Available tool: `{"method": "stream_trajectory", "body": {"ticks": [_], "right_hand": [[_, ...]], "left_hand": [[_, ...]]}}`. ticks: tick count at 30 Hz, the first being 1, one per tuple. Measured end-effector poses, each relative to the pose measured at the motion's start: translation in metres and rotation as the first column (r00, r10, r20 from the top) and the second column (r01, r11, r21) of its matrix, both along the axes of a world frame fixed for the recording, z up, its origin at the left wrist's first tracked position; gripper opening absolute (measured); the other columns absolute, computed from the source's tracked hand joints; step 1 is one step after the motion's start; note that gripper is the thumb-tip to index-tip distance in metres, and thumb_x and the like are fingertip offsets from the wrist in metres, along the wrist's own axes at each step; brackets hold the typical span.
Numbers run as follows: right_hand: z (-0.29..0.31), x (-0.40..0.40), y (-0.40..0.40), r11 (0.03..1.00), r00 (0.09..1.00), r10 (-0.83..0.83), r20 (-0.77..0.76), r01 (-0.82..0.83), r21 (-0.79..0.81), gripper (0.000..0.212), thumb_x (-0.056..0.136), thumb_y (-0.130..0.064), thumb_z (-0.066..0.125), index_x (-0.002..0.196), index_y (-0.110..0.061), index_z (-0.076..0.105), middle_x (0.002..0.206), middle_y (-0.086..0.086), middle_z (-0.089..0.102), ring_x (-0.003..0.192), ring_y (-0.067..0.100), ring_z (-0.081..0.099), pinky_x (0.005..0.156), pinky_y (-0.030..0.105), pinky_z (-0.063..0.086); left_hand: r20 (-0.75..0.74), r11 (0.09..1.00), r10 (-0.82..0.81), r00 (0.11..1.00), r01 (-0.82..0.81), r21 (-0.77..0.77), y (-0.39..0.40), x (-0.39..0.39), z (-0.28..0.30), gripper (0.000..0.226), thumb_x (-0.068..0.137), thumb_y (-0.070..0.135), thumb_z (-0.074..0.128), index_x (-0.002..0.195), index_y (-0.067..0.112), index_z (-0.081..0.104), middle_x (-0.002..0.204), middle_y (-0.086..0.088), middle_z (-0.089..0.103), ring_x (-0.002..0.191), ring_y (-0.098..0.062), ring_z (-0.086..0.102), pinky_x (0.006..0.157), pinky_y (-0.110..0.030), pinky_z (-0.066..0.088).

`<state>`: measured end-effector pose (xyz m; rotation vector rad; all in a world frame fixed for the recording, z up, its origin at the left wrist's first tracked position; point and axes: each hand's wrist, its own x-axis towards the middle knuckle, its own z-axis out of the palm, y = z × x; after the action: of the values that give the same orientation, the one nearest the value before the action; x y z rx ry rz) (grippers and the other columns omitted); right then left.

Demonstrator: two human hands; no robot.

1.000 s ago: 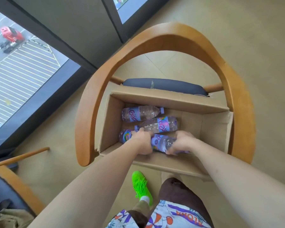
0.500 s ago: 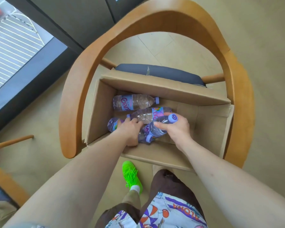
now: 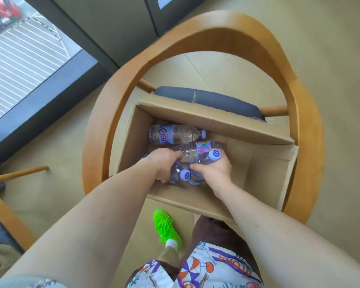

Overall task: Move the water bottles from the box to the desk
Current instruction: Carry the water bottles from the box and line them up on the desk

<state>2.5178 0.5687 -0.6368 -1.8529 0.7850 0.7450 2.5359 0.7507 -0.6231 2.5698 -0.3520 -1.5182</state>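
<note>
Both my arms reach down into the open brown cardboard box, which sits on the dark blue seat cushion of a curved wooden armchair. My right hand is curled around a clear plastic water bottle with a purple cap; the fingers wrap the body from the right while the thumb presses on its near left side, and the bottle is tilted up with its cap pointing far and right. My left hand is closed over a second clear plastic bottle with a purple cap, fingers folded down on top of it, its cap turned toward me and lying just beside my right thumb. The two held bottles touch each other at the near side of the box. Just beyond my knuckles a third clear bottle with a multicoloured label lies on its side on the box floor, and against the far wall lies a fourth clear bottle with a purple and pink label, its cap pointing right. The right half of the box floor is bare cardboard. Near me, on the beige floor, is my bright green shoe, with my patterned white shorts at the near edge.
</note>
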Motion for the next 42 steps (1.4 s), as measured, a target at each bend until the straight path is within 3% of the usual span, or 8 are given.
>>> {"method": "stream_trajectory", "body": {"ticks": [5, 10, 19, 23, 29, 34, 37, 42], "right_hand": [[0.03, 0.024, 0.012, 0.967, 0.975, 0.218, 0.03, -0.212, -0.14, 0.05, 0.055, -0.013, 0.088, 0.097, -0.018, 0.06, 0.101, 0.003, 0.069, 0.094, 0.023, 0.064, 0.076, 0.024, 0.045], [0.084, 0.044, 0.038, 0.917, 0.9, 0.385, 0.205, -0.348, -0.193, 0.051, 0.054, -0.019, 0.091, 0.095, -0.016, 0.061, 0.1, 0.006, 0.068, 0.097, 0.026, 0.062, 0.085, 0.034, 0.05], [0.216, 0.024, 0.116, 0.856, 0.7, 0.499, 0.511, -0.491, -0.163, 0.039, 0.052, -0.021, 0.087, 0.068, -0.026, 0.052, 0.063, -0.016, 0.055, 0.058, -0.003, 0.049, 0.046, 0.01, 0.031], [0.271, -0.031, 0.168, 0.757, 0.537, 0.587, 0.606, -0.63, -0.175, 0.039, 0.053, -0.02, 0.089, 0.079, -0.019, 0.059, 0.072, -0.008, 0.063, 0.073, 0.017, 0.059, 0.061, 0.022, 0.038], [0.341, -0.162, 0.253, 0.562, 0.263, 0.592, 0.761, -0.812, -0.157, 0.045, 0.053, -0.022, 0.093, 0.086, -0.017, 0.063, 0.078, -0.004, 0.064, 0.077, 0.016, 0.06, 0.067, 0.025, 0.045], [0.373, -0.3, 0.31, 0.388, 0.131, 0.546, 0.827, -0.915, -0.111, 0.046, 0.047, -0.027, 0.094, 0.072, -0.021, 0.056, 0.071, -0.006, 0.064, 0.065, 0.01, 0.059, 0.06, 0.021, 0.046], [0.373, -0.391, 0.331, 0.256, 0.065, 0.529, 0.846, -0.963, -0.085, 0.044, 0.042, -0.032, 0.092, 0.069, -0.023, 0.059, 0.065, -0.012, 0.063, 0.059, -0.005, 0.057, 0.053, 0.016, 0.043], [0.383, -0.535, 0.359, -0.016, -0.124, 0.539, 0.833, -0.99, -0.137, 0.051, 0.041, -0.036, 0.091, 0.079, -0.017, 0.064, 0.079, -0.002, 0.07, 0.08, 0.019, 0.069, 0.072, 0.036, 0.057]], "left_hand": [[0.243, 0.952, 0.3, 0.922, -0.273, -0.138, 0.013, -0.007, 0.034, 0.038, 0.071, 0.03, 0.077, 0.103, 0.022, 0.059, 0.1, -0.003, 0.058, 0.096, -0.028, 0.062, 0.076, -0.032, 0.045], [0.234, 0.647, 0.762, 0.604, -0.692, -0.321, 0.026, -0.017, 0.084, 0.04, 0.054, 0.023, 0.082, 0.089, 0.019, 0.064, 0.088, -0.002, 0.066, 0.084, -0.022, 0.065, 0.075, -0.041, 0.056], [0.238, 0.221, 0.967, 0.089, -0.753, -0.62, 0.091, -0.089, 0.211, 0.046, 0.043, 0.029, 0.077, 0.087, 0.02, 0.067, 0.07, 0.017, 0.062, 0.064, -0.006, 0.052, 0.062, -0.026, 0.053], [0.298, 0.102, 0.943, -0.148, -0.724, -0.683, 0.13, -0.175, 0.271, 0.045, 0.045, 0.035, 0.079, 0.085, 0.018, 0.068, 0.073, 0.012, 0.063, 0.069, -0.008, 0.053, 0.07, -0.028, 0.055], [0.411, 0.025, 0.764, -0.497, -0.614, -0.789, 0.178, -0.336, 0.35, 0.038, 0.046, 0.037, 0.073, 0.065, 0.008, 0.058, 0.061, 0.007, 0.05, 0.058, -0.01, 0.043, 0.057, -0.034, 0.047], [0.334, -0.096, 0.532, -0.778, -0.447, -0.889, 0.193, -0.49, 0.385, 0.035, 0.043, 0.04, 0.077, 0.064, 0.023, 0.056, 0.07, 0.006, 0.062, 0.068, -0.015, 0.058, 0.072, -0.031, 0.053], [0.382, -0.172, 0.373, -0.846, -0.468, -0.867, 0.191, -0.588, 0.383, 0.038, 0.045, 0.047, 0.072, 0.07, 0.021, 0.059, 0.074, 0.002, 0.066, 0.076, -0.022, 0.063, 0.079, -0.037, 0.057], [0.372, -0.345, 0.154, -0.915, -0.403, -0.848, 0.177, -0.743, 0.38, 0.049, 0.044, 0.047, 0.084, 0.083, 0.022, 0.067, 0.093, -0.005, 0.073, 0.089, -0.025, 0.07, 0.081, -0.036, 0.058]]}}
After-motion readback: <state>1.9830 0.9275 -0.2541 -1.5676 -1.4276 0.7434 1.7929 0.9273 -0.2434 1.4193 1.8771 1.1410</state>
